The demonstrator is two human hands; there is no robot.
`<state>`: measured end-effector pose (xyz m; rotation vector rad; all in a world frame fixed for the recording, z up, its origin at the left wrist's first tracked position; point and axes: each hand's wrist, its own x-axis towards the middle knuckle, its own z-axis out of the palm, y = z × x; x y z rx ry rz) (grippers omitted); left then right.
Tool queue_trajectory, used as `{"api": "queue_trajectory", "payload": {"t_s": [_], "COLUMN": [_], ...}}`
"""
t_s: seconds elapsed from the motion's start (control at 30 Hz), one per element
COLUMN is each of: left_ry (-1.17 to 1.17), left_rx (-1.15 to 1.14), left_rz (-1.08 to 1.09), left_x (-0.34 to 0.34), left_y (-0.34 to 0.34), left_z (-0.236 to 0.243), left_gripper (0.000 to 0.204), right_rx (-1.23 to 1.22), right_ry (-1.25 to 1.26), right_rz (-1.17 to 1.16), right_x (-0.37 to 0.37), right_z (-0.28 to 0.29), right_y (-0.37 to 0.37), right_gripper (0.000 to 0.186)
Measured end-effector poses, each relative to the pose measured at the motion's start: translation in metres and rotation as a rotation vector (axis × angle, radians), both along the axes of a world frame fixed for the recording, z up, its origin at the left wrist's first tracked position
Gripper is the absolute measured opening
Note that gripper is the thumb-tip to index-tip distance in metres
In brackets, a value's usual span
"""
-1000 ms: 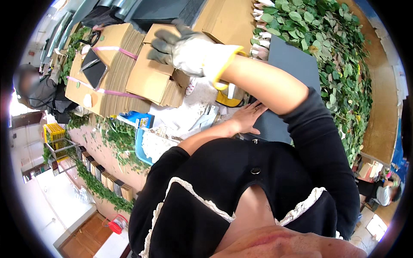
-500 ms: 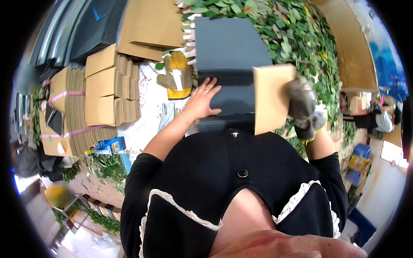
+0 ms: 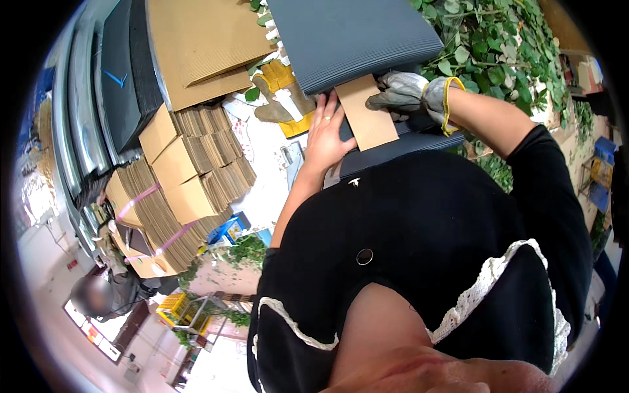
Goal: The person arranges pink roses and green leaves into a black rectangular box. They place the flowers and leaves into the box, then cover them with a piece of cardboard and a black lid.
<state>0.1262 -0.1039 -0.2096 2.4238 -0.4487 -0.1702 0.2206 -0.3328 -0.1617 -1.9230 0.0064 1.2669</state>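
A tan cardboard piece (image 3: 364,118) lies slanted across a dark grey corrugated sheet (image 3: 357,39) in front of me, over the sheet's recessed middle between its far panel and near strip. My bare left hand (image 3: 327,136), wearing a ring, is open with its fingers spread against the dark sheet, beside the cardboard's left edge. My right hand (image 3: 414,97), in a grey glove with a yellow cuff, lies over the cardboard's right edge. Its fingers are stretched out onto the cardboard. A spare yellow and brown work glove (image 3: 283,98) rests just left of the dark sheet.
Stacked folded cardboard (image 3: 190,160) and a pink-strapped bundle (image 3: 147,206) stand at the left. Larger cardboard sheets (image 3: 203,39) lie far left. Green leafy stems (image 3: 498,46) cover the far right. A blue box (image 3: 229,229) sits near the bundle. Another person (image 3: 121,295) is at lower left.
The cardboard piece, tilted up at the right before, now lies further left, close to my left hand. My gloved right hand has come up and inward onto it. The whole view has turned.
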Motion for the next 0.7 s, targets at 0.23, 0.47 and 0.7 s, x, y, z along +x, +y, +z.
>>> {"api": "queue_trajectory", "payload": {"t_s": [0.23,0.47,0.7], "left_ry": [0.171,0.140,0.164], "left_rx": [-0.223,0.093,0.177], "left_rz": [0.086,-0.436,-0.437], "left_x": [-0.016,0.035,0.031], "left_y": [0.058,-0.008,0.003], "left_z": [0.021,0.015,0.015], "left_gripper": [0.052,0.112,0.111], "right_rx": [-0.034,-0.162,-0.393], "right_ry": [0.008,-0.405,-0.405], "right_rz": [-0.041,0.299,1.220], "right_x": [-0.005,-0.017,0.012], "right_z": [0.021,-0.006,0.096], "right_y": [0.002,0.000,0.050], "right_gripper": [0.036,0.035,0.029]}}
